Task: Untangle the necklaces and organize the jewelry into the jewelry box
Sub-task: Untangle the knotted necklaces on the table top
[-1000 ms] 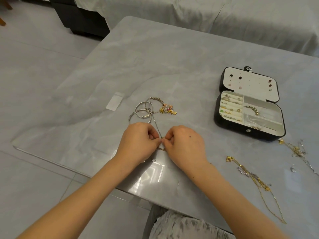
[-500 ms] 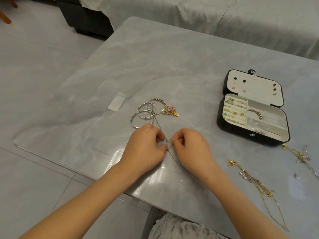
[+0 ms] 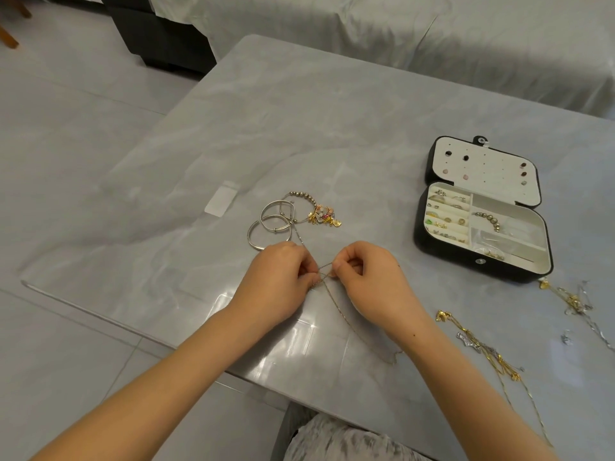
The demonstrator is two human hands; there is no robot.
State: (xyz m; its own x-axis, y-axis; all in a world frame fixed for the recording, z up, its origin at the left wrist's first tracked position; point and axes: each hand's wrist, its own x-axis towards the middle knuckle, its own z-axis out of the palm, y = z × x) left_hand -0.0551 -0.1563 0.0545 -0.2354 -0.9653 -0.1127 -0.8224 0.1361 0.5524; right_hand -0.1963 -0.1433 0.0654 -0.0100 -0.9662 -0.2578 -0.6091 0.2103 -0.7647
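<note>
I have just one camera, worn on the person's head. It looks forward and down at the desk (image 3: 299,128) from close above, with floor (image 3: 66,128) on the left.

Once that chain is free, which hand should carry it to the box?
Probably right. The right hand pinches the chain nearest the open box; the left hand, also pinching it, would have to cross over.
</note>
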